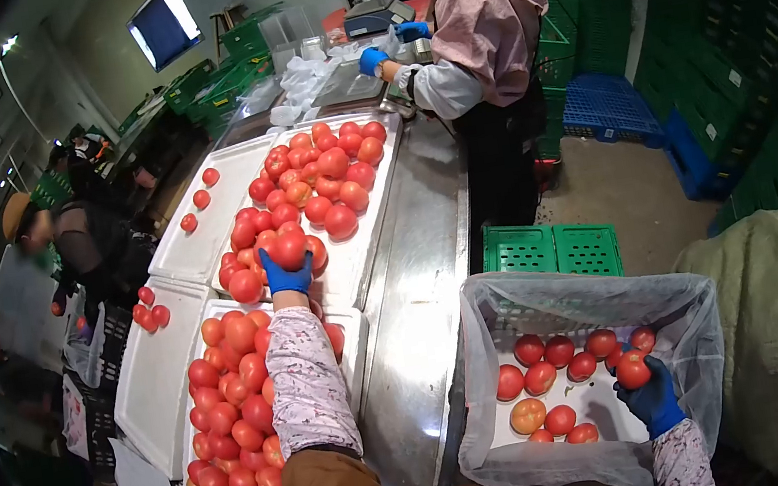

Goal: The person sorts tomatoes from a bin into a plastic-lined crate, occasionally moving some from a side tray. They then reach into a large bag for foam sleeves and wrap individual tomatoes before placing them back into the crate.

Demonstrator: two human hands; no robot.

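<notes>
My left hand [287, 274], in a blue glove, is closed round a tomato [289, 249] above the far white tray [358, 265], where many red tomatoes are heaped. Below it, a nearer tray holds another heap of tomatoes [221, 418], partly hidden by my left sleeve. On the right, my right hand [653, 399], also gloved in blue, grips a tomato [633, 369] inside a crate [583, 282] lined with translucent plastic. Several red tomatoes and one orange one [528, 416] lie on the crate's bottom, left of that hand.
A metal table [421, 256] runs between trays and crate. Across it, a person [490, 43] in blue gloves handles plastic bags near scales [376, 16]. Two more white trays [159, 357] lie left. Green crates [550, 249] and a sack [763, 321] flank the lined crate.
</notes>
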